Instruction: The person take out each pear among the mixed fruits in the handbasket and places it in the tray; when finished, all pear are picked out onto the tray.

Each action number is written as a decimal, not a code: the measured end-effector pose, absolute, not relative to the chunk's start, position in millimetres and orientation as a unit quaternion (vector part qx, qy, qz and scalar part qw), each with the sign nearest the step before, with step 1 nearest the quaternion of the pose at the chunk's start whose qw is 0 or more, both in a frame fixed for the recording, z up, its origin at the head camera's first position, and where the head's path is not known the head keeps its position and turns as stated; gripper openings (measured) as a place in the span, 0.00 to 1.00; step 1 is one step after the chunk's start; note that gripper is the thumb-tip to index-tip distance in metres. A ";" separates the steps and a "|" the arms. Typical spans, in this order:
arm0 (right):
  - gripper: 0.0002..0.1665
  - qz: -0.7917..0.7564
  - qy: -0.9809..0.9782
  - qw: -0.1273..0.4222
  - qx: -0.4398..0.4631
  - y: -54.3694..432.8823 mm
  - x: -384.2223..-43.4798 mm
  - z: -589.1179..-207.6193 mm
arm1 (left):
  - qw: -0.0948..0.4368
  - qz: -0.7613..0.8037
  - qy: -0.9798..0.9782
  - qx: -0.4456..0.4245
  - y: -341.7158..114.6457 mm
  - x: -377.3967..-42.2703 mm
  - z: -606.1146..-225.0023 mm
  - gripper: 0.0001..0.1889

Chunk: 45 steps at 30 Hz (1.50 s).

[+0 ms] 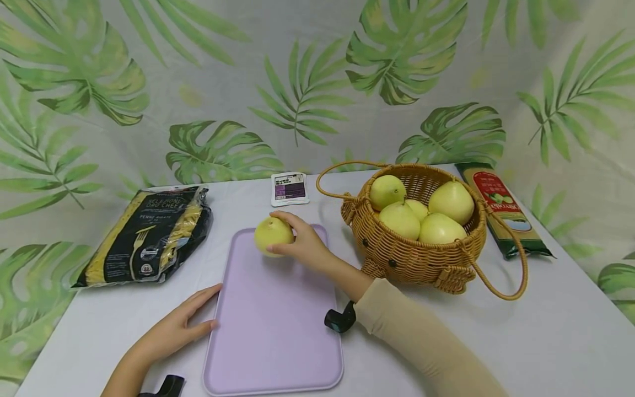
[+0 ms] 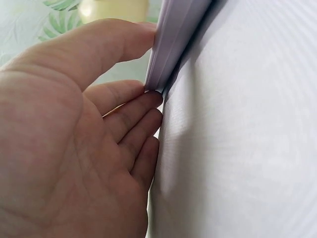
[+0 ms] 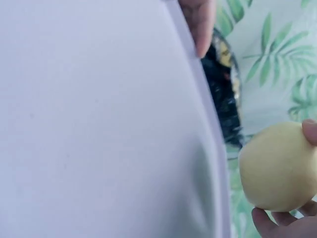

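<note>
My right hand [image 1: 308, 245] grips a round yellow-green pear [image 1: 270, 236] over the far left part of a lilac tray [image 1: 275, 331]. In the right wrist view the fingers and thumb hold the pear [image 3: 280, 166] from both sides, just off the tray's rim [image 3: 210, 119]. My left hand [image 1: 168, 333] lies at the tray's left edge. Its fingertips and thumb touch the rim, with the fingers nearly straight in the left wrist view. To the right stands a brown wicker basket [image 1: 407, 256] with several more pears [image 1: 441, 229] in it.
A black and yellow bag of penne [image 1: 149, 237] lies on the left. Behind the tray is a small white and purple packet [image 1: 290, 188]. A green and red package [image 1: 506, 209] lies beyond the basket, whose handle loops [image 1: 523, 270] stick out sideways. A leaf-patterned cloth [image 1: 297, 82] hangs behind.
</note>
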State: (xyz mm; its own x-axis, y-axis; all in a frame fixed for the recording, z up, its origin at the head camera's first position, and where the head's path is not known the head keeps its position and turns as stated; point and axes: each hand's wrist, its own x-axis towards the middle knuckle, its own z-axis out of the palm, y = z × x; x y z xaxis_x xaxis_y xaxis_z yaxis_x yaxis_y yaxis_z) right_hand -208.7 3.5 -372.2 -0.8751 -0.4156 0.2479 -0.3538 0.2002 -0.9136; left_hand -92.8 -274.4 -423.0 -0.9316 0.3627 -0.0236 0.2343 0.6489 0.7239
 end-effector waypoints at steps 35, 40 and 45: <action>0.43 -0.542 0.793 0.006 -0.278 15.9 -203.4 -350.2 | 0.078 0.363 0.914 0.164 -275.2 -90.7 -421.9 0.34; 0.43 -0.536 0.769 -0.059 -0.343 61.1 -174.6 -322.5 | 0.072 0.363 0.914 0.167 -275.7 -91.2 -422.2 0.34; 0.44 -0.509 0.762 -0.141 -0.376 109.7 -153.8 -305.1 | 0.075 0.366 0.913 0.165 -275.6 -91.7 -423.0 0.34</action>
